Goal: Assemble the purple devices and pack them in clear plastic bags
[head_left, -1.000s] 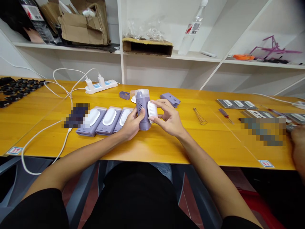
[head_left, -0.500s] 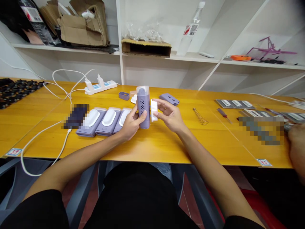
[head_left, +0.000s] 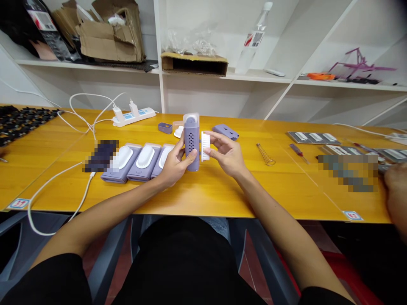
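My left hand is wrapped round a purple plastic device with a patch of small holes and a clear top, held upright above the table. In my right hand, a white ribbed oval part is pinched between thumb and fingers. This part sits against or very near the device's right side; whether it is attached I cannot tell. Left of my hands, several similar purple devices with white ovals lie in a row. Behind are a small purple ring-like piece and a purple cover.
A coil spring and a screwdriver lie to the right, near grey plates with white parts. A white power strip with cables stands back left, a blurred-out phone nearer. Another person's hand is at the far right.
Almost nothing differs. The device in my left hand has turned or tilted very slightly, and both hands keep their places.
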Action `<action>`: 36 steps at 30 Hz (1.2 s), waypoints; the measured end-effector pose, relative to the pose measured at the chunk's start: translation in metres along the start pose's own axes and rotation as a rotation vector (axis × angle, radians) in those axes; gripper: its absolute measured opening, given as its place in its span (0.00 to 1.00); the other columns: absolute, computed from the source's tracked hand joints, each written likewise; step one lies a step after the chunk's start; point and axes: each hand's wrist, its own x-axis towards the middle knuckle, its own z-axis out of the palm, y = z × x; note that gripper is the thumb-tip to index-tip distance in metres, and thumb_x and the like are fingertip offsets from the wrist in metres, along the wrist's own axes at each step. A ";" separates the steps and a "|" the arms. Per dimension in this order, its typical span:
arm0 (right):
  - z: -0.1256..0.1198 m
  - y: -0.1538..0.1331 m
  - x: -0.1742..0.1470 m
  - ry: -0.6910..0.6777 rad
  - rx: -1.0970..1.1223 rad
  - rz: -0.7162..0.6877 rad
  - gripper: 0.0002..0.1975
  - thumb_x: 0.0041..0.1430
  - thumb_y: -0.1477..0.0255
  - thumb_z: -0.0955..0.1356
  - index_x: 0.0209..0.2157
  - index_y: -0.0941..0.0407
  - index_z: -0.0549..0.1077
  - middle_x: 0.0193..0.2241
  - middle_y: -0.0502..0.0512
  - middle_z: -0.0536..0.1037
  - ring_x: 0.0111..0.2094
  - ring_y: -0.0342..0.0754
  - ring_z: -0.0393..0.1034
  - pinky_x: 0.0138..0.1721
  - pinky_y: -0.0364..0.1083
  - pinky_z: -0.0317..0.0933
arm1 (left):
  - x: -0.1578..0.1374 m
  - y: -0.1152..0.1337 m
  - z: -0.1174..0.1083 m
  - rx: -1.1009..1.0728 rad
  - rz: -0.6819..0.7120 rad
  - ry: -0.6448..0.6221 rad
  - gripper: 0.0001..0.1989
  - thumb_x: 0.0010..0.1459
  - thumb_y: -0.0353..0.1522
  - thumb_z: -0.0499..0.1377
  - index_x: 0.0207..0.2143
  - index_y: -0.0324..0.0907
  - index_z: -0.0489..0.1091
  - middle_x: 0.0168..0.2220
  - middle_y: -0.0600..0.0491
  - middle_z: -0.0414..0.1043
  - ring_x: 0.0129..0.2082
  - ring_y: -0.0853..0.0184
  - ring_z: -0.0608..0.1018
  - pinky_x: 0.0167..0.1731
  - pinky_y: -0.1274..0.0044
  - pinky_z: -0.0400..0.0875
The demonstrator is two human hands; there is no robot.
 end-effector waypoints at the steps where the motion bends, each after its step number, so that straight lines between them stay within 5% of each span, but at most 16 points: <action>1: 0.000 0.000 0.000 0.004 0.000 -0.002 0.30 0.53 0.53 0.89 0.55 0.43 0.88 0.58 0.57 0.89 0.60 0.62 0.83 0.70 0.67 0.74 | 0.000 0.000 0.000 0.007 -0.001 -0.001 0.46 0.71 0.45 0.73 0.84 0.55 0.58 0.74 0.45 0.75 0.78 0.50 0.72 0.81 0.55 0.63; 27: 0.002 0.000 0.000 0.035 -0.040 -0.020 0.28 0.55 0.53 0.88 0.55 0.43 0.89 0.58 0.56 0.89 0.60 0.63 0.82 0.74 0.69 0.69 | 0.001 0.000 -0.002 0.018 -0.023 -0.003 0.49 0.68 0.47 0.74 0.84 0.54 0.58 0.75 0.44 0.75 0.77 0.48 0.74 0.78 0.55 0.67; 36: 0.004 0.000 0.000 0.046 -0.025 -0.008 0.29 0.53 0.52 0.88 0.54 0.43 0.89 0.59 0.56 0.89 0.60 0.62 0.82 0.73 0.69 0.70 | 0.000 0.003 -0.003 0.072 -0.038 -0.024 0.54 0.69 0.47 0.74 0.87 0.56 0.50 0.71 0.44 0.78 0.76 0.45 0.74 0.75 0.52 0.72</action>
